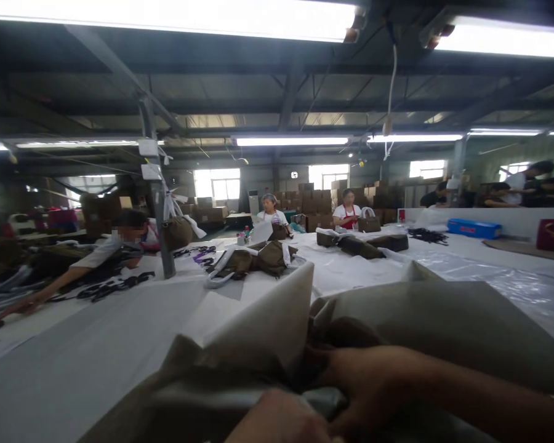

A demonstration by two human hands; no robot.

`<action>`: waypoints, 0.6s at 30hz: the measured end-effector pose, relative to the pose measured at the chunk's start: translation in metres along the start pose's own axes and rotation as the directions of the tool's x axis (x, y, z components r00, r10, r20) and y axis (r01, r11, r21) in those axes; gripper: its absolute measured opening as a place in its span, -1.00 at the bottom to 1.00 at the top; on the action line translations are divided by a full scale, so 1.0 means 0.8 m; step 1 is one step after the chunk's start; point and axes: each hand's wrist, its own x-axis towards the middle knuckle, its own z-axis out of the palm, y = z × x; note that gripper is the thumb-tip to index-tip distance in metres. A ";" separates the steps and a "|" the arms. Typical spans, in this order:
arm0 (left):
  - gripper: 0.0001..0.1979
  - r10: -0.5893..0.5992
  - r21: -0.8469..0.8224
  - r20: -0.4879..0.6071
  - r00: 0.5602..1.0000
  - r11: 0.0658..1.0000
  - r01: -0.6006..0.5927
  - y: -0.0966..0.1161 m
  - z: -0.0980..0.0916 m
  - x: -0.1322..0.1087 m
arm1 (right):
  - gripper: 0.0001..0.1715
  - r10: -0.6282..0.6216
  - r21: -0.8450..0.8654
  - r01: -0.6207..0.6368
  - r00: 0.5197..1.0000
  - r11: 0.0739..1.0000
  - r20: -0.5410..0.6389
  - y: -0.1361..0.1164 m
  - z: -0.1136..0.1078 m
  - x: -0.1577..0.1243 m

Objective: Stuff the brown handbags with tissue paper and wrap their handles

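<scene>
A large olive bag of soft fabric lies open and crumpled right below me, its edges standing up. My right hand reaches from the right into the folds at its middle, and its fingers are hidden in the dark opening. At the bottom edge, my left hand is curled against the near side of the bag, knuckles up, seemingly gripping the fabric; its fingertips are out of sight. Between the two hands shows a shiny greyish piece that I cannot make out. Both hands are dim and slightly blurred.
The white table stretches ahead. Finished-looking olive bags with wrapped handles lie on it, with black straps at left. A metal post rises from it. Clear plastic and a blue box are at right. Co-workers work around.
</scene>
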 end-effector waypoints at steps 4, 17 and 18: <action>-0.79 0.134 0.277 -0.003 0.991 0.952 -0.128 -0.001 -0.036 0.039 | -0.32 -0.020 -0.242 0.102 0.948 0.965 0.317 0.001 0.006 0.003; -0.65 -0.690 0.385 0.085 0.719 0.688 0.615 -0.073 -0.038 -0.048 | 0.04 0.038 -0.155 -0.012 0.985 0.988 0.165 0.011 0.003 -0.015; -0.62 -0.726 0.338 0.091 0.682 0.667 0.665 -0.074 -0.041 -0.050 | 0.00 0.044 -0.166 -0.015 0.984 0.986 0.171 0.011 0.005 -0.015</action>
